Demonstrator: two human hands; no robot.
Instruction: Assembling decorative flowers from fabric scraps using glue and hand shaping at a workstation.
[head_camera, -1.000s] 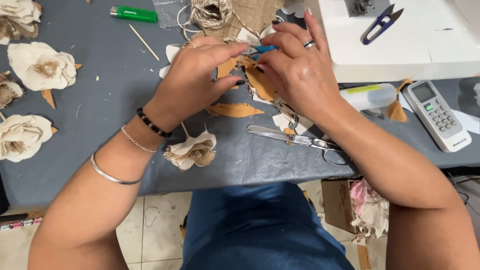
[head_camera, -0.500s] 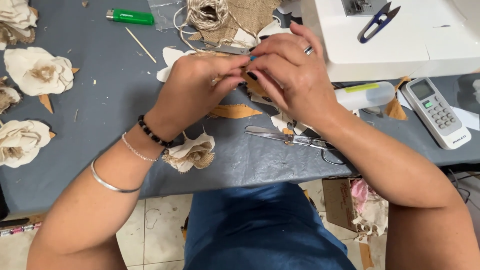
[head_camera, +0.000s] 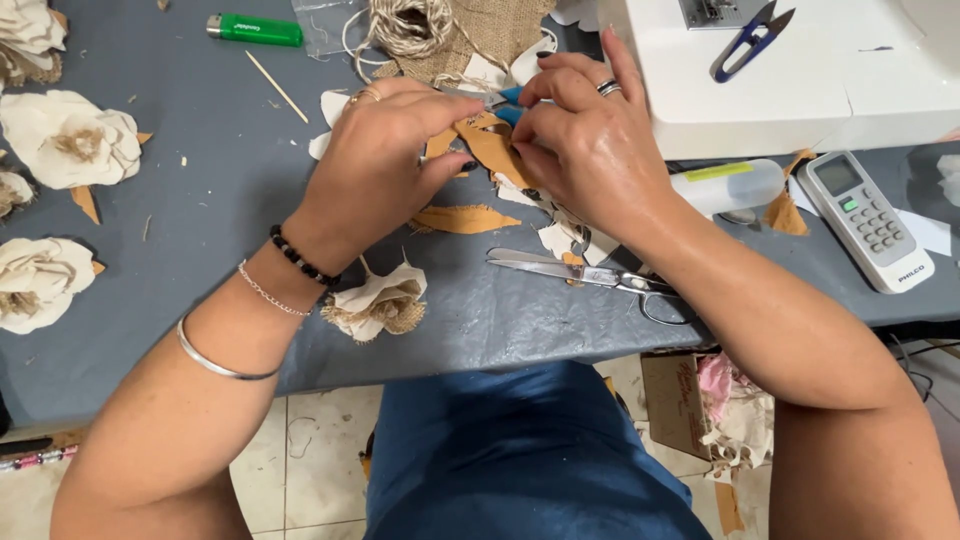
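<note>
Cream fabric flowers (head_camera: 68, 140) lie at the far left of my grey desk (head_camera: 200, 230), with a green lighter (head_camera: 254, 29) above them. My left hand (head_camera: 375, 170) pinches the tan leaf-shaped fabric piece (head_camera: 490, 145) with its grip closed on it. My right hand (head_camera: 590, 150) meets it, fingers also closed on that piece, just above another tan leaf (head_camera: 465, 219). Steel scissors (head_camera: 590, 275) lie near my right wrist; a white remote (head_camera: 868, 218) sits far right.

Grey table (head_camera: 200, 200) with scissors (head_camera: 590, 275), lighter (head_camera: 253, 29)
</note>
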